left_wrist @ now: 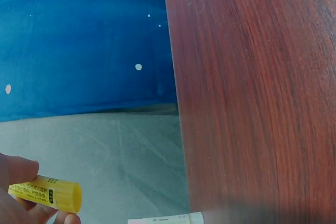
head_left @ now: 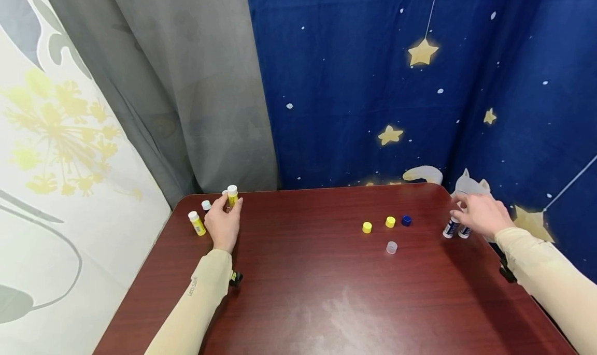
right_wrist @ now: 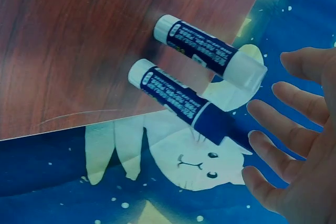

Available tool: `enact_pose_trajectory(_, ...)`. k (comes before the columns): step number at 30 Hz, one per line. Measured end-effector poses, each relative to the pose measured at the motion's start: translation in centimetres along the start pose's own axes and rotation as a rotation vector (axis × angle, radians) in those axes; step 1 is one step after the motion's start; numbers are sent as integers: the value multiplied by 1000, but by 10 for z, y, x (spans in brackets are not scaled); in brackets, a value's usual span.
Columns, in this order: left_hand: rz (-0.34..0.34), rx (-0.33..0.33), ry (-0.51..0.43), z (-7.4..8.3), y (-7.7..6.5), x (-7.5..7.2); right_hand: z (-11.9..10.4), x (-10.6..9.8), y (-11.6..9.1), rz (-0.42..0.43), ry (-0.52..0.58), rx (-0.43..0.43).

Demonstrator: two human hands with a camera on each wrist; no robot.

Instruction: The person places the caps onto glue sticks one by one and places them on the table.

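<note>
My left hand (head_left: pixel 224 224) is at the far left of the table. Its fingers and thumb grip a yellow glue stick (left_wrist: pixel 44 193), whose white end points up in the head view. Another yellow glue stick (head_left: pixel 197 224) stands just left of that hand, and a white-topped stick (head_left: pixel 206 205) shows partly behind it. At the right edge, my right hand (head_left: pixel 482 213) hovers with spread fingers over two navy glue sticks. In the right wrist view, one navy stick (right_wrist: pixel 197 51) has a clear cap and the other navy stick (right_wrist: pixel 170 94) a dark blue top; the fingers are apart from both.
On the brown table (head_left: pixel 303 272) lie small caps: a yellow cap (head_left: pixel 367 227), a second yellow cap (head_left: pixel 390 222), a blue cap (head_left: pixel 407 220) and a clear cap (head_left: pixel 392 247). Grey and blue curtains (head_left: pixel 350 85) hang right behind the far edge.
</note>
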State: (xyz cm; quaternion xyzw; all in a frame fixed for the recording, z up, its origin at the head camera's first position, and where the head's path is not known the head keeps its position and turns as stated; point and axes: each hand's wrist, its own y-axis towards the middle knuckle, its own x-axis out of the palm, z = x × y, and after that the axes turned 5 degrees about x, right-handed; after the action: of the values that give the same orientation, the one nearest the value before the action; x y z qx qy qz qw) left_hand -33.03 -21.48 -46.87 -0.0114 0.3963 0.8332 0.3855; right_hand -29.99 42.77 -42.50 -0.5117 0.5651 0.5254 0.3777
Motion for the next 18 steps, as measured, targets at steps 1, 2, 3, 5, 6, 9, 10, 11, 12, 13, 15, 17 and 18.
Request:
enact_pose_trajectory(1, 0, 5, -1, 1, 0, 0, -1, -1, 1, 4, -4, -4)
enact_pose_trajectory(2, 0, 12, 0, 1, 0, 0, -1, -1, 2, 7, -5, -7)
enact_pose_trajectory(3, 0, 19, 2, 2, 0, 0, -2, -2, 3, 7, -5, -10)
enact_pose_trajectory(5, -2, 35, 10, 3, 0, -1, -5, -2, 5, 10, -1, -23)
enact_pose_trajectory(6, 0, 45, 12, 4, 0, -1, -6, -2, 6, 12, 1, -28)
enact_pose_trajectory(9, -5, 75, 22, 5, 0, -1, -10, -1, 10, 23, -3, -44)
enact_pose_trajectory(10, -5, 83, 22, 5, 0, -1, -12, -1, 11, 29, -9, -46)
enact_pose_trajectory(11, -6, 87, 24, 5, 0, -1, -14, -1, 12, 32, -15, -46)
enact_pose_trajectory(12, -8, 91, 22, 6, 0, -1, -15, 0, 14, 34, -17, -46)
enact_pose_trajectory(13, -10, 93, 22, 6, 0, -2, -17, 0, 15, 32, -16, -44)
enact_pose_trajectory(15, -9, 89, 20, 6, -1, -1, -22, 2, 19, 29, -16, -43)
enact_pose_trajectory(17, -5, 81, 11, 8, -1, -1, -27, 3, 22, 27, -14, -44)
enact_pose_trajectory(18, -3, 80, 3, 9, -1, -1, -29, 4, 24, 25, -12, -47)
